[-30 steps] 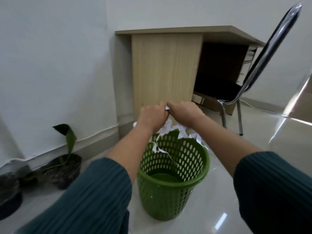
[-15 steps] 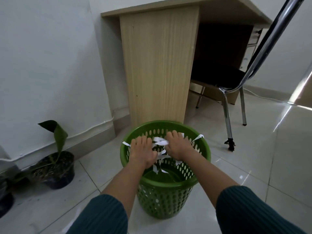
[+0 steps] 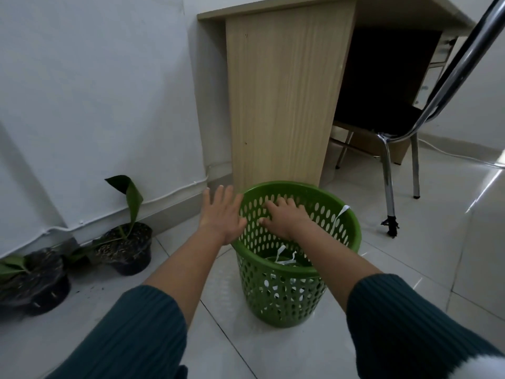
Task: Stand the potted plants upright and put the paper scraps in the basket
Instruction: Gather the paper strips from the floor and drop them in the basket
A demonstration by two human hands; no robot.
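The floor (image 3: 410,255) is shiny white tile. On it stand a green basket (image 3: 287,296), two potted plants (image 3: 124,247) by the wall, a desk (image 3: 281,105) and a chair (image 3: 393,170).

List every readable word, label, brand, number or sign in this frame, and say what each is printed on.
None can be read. The green perforated plastic basket, the white paper scraps, the two black plastic plant pots, the light wooden desk and the chrome-framed chair show no lettering.
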